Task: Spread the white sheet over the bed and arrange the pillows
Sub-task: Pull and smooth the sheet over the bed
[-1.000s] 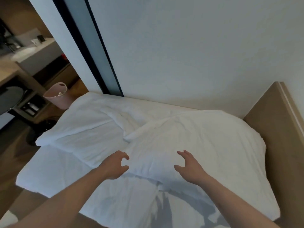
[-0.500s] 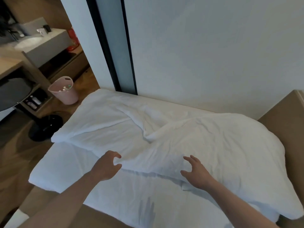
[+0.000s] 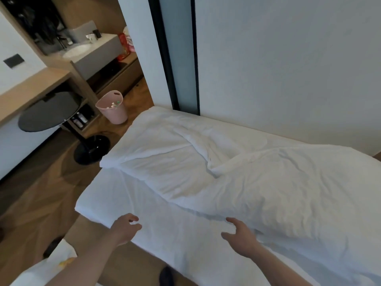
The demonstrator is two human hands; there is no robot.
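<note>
Both hands have come back off the bedding — the left hand (image 3: 126,229) and the right hand (image 3: 242,237) now hover over the bare sheet (image 3: 144,207) near the bed's edge, fingers loosely curled, holding nothing. The rumpled duvet (image 3: 226,172) lies bunched against the wall, well short of spread — smoothing it out looks like the next job.

Both bare forearms reach forward over the near edge of the bed (image 3: 99,215). The left hand (image 3: 123,229) hovers just above that edge, fingers loosely curled and holding nothing. The right hand (image 3: 241,237) lies further in over the bed, palm down, fingers (image 3: 232,220) spread and relaxed, thumb out to the side, gripping nothing
</note>
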